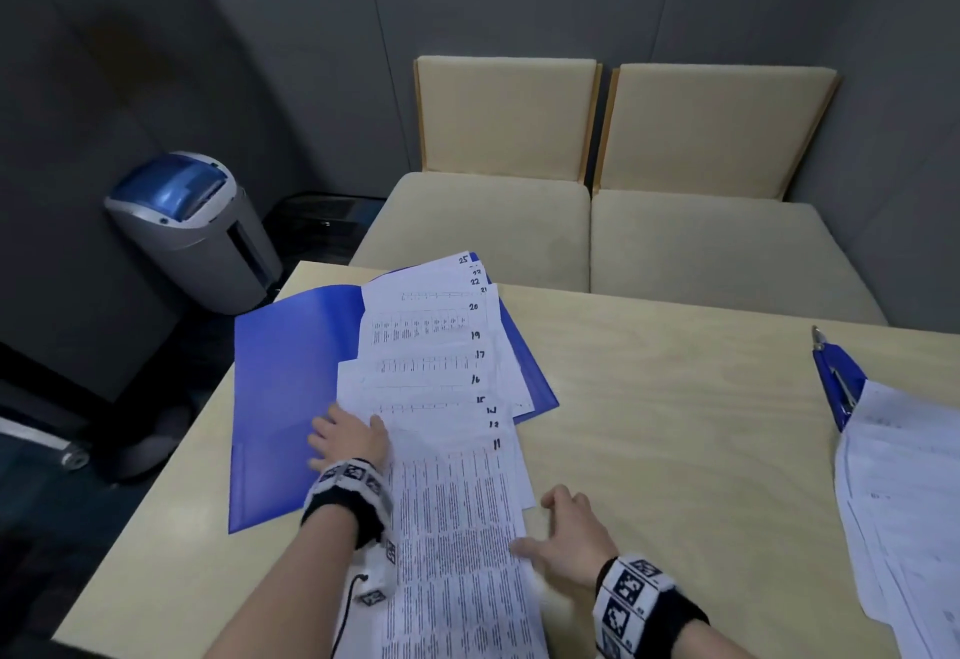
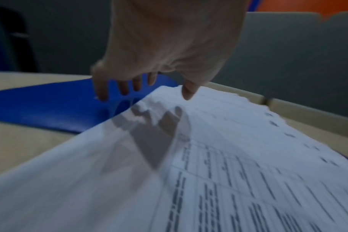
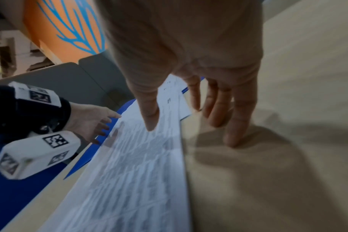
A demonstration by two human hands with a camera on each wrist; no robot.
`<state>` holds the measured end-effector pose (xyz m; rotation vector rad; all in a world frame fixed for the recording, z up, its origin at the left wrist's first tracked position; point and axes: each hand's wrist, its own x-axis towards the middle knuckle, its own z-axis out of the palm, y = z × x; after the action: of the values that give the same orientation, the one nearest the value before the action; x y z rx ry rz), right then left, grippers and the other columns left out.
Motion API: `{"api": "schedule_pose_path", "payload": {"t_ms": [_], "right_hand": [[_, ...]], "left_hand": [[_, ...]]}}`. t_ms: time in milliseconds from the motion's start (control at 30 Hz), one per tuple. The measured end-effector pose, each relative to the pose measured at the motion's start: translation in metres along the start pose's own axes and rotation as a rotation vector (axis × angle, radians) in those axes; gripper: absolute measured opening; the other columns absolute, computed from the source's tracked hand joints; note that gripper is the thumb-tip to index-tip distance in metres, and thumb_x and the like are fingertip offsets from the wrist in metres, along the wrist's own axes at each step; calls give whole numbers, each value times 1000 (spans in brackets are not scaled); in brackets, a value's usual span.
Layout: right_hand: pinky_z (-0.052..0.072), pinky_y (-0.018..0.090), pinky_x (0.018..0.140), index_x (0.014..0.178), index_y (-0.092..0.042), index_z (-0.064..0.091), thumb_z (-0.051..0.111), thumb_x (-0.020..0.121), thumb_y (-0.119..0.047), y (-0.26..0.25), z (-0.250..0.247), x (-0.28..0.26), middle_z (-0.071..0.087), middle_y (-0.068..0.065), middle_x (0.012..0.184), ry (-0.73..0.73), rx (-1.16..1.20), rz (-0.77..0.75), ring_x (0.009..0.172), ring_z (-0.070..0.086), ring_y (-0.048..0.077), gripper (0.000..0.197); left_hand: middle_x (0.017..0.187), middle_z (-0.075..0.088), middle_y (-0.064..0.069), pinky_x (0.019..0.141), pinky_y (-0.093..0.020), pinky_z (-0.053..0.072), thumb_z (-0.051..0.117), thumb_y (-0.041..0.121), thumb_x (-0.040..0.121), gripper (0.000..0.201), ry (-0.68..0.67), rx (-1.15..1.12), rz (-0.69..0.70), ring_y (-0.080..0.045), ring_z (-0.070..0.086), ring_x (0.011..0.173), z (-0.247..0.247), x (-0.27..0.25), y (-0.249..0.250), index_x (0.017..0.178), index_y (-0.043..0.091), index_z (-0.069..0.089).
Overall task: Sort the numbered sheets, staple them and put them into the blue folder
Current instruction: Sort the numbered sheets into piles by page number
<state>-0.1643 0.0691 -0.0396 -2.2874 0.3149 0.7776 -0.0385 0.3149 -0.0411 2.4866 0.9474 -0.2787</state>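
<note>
A fan of numbered sheets (image 1: 447, 398) runs down the middle of the table, with numbers from 25 at the far end to 11 near me. Its far half lies on the open blue folder (image 1: 283, 383). My left hand (image 1: 345, 437) lies flat with spread fingers across the fan's left edge and the folder; in the left wrist view the thumb (image 2: 188, 91) touches the paper (image 2: 228, 157). My right hand (image 1: 563, 536) is open on the table at the right edge of the top printed sheet (image 3: 141, 164), thumb (image 3: 149, 116) on the paper.
A second loose pile of sheets (image 1: 904, 502) lies at the right table edge, with a blue stapler (image 1: 836, 378) at its far end. Two beige chairs (image 1: 597, 222) stand beyond the table. A grey and blue shredder (image 1: 192, 227) stands on the floor at the left.
</note>
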Motion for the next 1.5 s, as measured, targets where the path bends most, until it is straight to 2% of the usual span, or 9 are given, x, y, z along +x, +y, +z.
{"api": "schedule_pose_path", "payload": {"t_ms": [133,333,567,767,867,1000,1133,1333,1500], "right_hand": [[43,29,87,115,-19,36,74,66,-51,-14,18,2,34,1,115,51,-51,56,110,43,20,70],[43,27,76,118,-15,39,76,69,-39,-30,36,11,37,4,119,115,-139,116,112,43,21,66],[38,25,56,86,-22,36,57,80,-10,-32,35,20,47,-2,93,153,6,119,76,49,17,25],[40,23,63,70,-22,46,70,71,-6,-37,4,40,50,-9,69,222,250,89,67,50,12,29],[44,24,69,69,-20,47,74,70,-5,-41,-20,60,52,-7,71,235,284,114,69,52,12,30],[43,27,80,92,-17,49,80,67,-16,-50,-39,88,49,-3,93,199,161,67,96,53,20,40],[39,34,100,131,-13,40,80,68,-28,-71,-61,120,42,5,125,273,90,-29,123,39,25,76],[43,38,101,138,-5,31,75,75,-24,-94,-69,154,42,13,137,120,324,136,124,47,29,79],[43,34,97,134,-9,35,63,82,-23,-98,-68,156,25,13,140,79,73,231,123,42,31,60]], "left_hand": [[140,29,-21,105,-49,29,61,42,83,69,-61,-121,-57,-37,28,130,-4,25,-17,134,4,35],[136,36,-22,102,-47,33,65,35,79,62,-62,-248,-88,-39,34,126,3,29,-14,128,6,40],[136,39,-20,101,-47,38,65,34,79,64,-136,-260,-79,-39,39,125,1,34,-10,130,5,40],[134,45,-22,99,-42,38,46,39,94,54,-168,-343,-38,-39,47,120,-3,46,-4,130,-1,44],[125,55,-16,98,-41,43,57,38,85,49,-221,-416,-13,-34,53,113,-6,51,-3,121,6,46],[131,44,-18,97,-42,46,66,6,73,56,-266,-321,6,-35,51,113,-5,50,-1,125,5,45],[137,28,-20,103,-42,42,66,-1,75,64,-267,-227,13,-40,48,117,-1,43,6,133,5,40],[136,39,-20,93,-36,43,68,-5,75,61,-296,-299,-10,-35,51,114,4,39,20,129,5,39],[126,52,-17,87,-34,48,62,-2,80,61,-352,-331,-17,-29,54,98,9,36,30,133,8,33]]}}
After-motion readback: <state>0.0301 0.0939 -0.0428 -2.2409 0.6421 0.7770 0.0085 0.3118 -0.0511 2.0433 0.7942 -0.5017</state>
